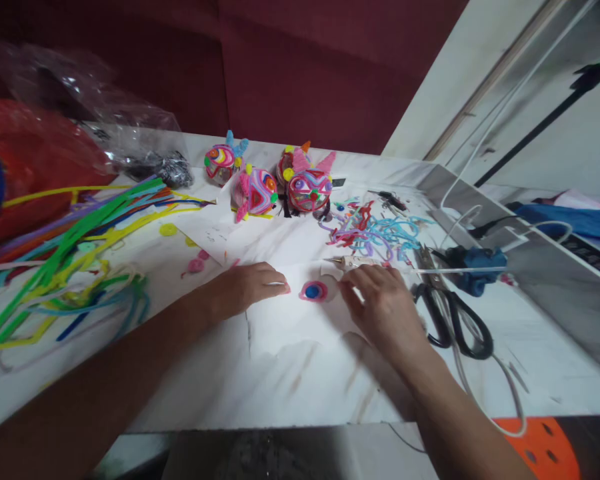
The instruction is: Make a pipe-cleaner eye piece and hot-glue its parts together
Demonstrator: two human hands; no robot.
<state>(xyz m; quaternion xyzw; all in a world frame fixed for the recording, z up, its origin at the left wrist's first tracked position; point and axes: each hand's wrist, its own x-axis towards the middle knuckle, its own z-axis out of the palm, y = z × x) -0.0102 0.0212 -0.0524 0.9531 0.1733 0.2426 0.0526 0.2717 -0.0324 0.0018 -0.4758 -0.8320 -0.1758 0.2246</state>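
Note:
A small coil of pink pipe cleaner with a blue round centre (pixel 313 291) lies on a white sheet of paper (pixel 280 327) between my hands. To its left, my left hand (pixel 250 290) has its fingers pressed together; a trace of pink shows at the tips, too small to name. My right hand (pixel 383 303) is on the other side, thumb and fingers curled to a pinch close to the coil's right edge. Whatever that pinch holds is hidden. Just beyond the right hand lies what looks like a hot glue gun (pixel 350 261), its metal tip pointing left, partly covered by the fingers.
Several decorated balls with pipe-cleaner faces (pixel 310 190) stand at the back. Loose pipe cleaners (pixel 80 233) spread over the left side, cut pieces (pixel 375 230) at back right. Black-handled scissors (pixel 437 300) and a white cable (pixel 517 400) lie right, beside a raised side panel (pixel 530 267).

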